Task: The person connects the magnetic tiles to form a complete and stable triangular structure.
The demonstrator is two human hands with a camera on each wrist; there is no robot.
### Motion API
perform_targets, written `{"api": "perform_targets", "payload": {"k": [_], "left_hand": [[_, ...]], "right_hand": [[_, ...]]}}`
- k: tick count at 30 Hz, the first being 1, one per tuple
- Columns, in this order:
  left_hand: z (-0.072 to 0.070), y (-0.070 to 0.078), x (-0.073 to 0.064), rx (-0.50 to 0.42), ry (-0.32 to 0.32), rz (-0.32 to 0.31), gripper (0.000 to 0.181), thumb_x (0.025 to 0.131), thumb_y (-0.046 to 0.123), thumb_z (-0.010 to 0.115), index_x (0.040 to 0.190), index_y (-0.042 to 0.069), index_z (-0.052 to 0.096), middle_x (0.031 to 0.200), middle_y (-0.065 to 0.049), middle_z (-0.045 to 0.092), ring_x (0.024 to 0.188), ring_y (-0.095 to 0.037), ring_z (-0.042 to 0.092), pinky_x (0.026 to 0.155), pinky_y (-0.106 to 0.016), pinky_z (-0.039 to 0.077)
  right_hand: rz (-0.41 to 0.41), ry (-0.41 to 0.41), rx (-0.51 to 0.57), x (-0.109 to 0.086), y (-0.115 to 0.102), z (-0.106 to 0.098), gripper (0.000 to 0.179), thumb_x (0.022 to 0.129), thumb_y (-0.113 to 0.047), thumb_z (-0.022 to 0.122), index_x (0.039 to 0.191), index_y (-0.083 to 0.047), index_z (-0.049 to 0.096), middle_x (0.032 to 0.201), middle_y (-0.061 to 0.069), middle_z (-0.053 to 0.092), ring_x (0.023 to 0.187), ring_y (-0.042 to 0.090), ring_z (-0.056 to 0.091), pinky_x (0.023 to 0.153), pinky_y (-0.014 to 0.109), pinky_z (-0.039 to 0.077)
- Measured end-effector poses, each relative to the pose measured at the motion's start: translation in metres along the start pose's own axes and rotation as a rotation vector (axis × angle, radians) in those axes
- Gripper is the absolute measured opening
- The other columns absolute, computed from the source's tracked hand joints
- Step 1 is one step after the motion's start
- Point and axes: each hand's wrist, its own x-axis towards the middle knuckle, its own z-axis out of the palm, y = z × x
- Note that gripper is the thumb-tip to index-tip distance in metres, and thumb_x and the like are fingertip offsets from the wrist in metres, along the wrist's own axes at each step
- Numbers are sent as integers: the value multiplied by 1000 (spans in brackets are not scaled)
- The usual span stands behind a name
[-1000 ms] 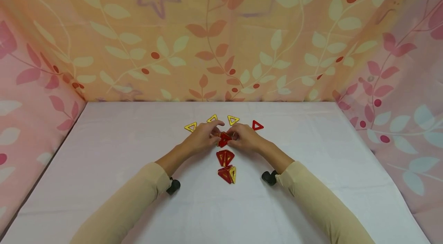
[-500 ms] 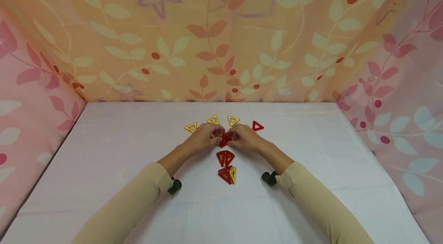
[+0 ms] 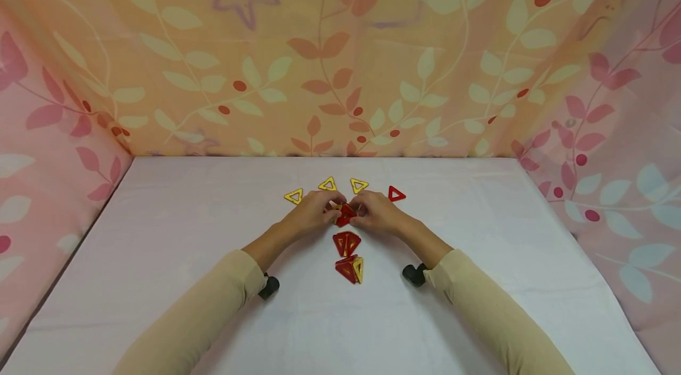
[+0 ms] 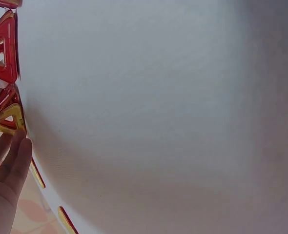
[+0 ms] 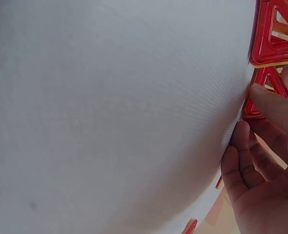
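Between my two hands sits a small pyramid of red and yellow magnetic triangle tiles. My left hand holds its left side, the thumb in front and the fingers curled behind. From the right, my right hand grips the same pyramid with thumb and fingers. The left wrist view shows a yellow tile of it near the left fingertips; the right wrist view shows a red tile by the right thumb. Nearer the body stand a second pyramid and a third pyramid, both red and yellow.
Behind the hands, loose hollow triangle tiles lie in an arc: a left yellow tile, a middle yellow tile, a right yellow tile and a red tile. White cloth covers the table; a patterned curtain hangs behind.
A second ago the left index finger was raised and stretched out; it has since bent down to the pyramid. The right hand and the other tiles have stayed in place.
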Motion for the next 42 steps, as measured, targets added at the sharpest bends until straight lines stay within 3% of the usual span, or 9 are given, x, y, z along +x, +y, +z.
{"api": "perform_targets", "payload": {"k": [19,35,42], "left_hand": [[1,-1,-5,-17,-1,-13,31,93,6,70,123,5,67,118,-6,69,102,-19,65,92,-33,53],[1,-2,-9,-29,-17,-8,31,92,7,70,123,5,67,117,-6,69,101,-18,66,90,-32,54],[-1,-3,-11,-9,-2,-25,31,94,12,69,124,6,67,116,-5,69,99,-17,66,88,-32,54]], "right_hand": [[-12,18,-9,-4,-2,1,30,87,-15,77,113,-3,71,99,4,65,87,18,59,77,28,51],[4,-12,55,-8,-2,0,31,90,-15,75,118,-3,70,101,3,63,89,18,57,79,28,52],[-43,-12,51,-9,0,-3,28,91,-12,73,117,-1,70,104,5,66,90,17,59,81,29,52]]}}
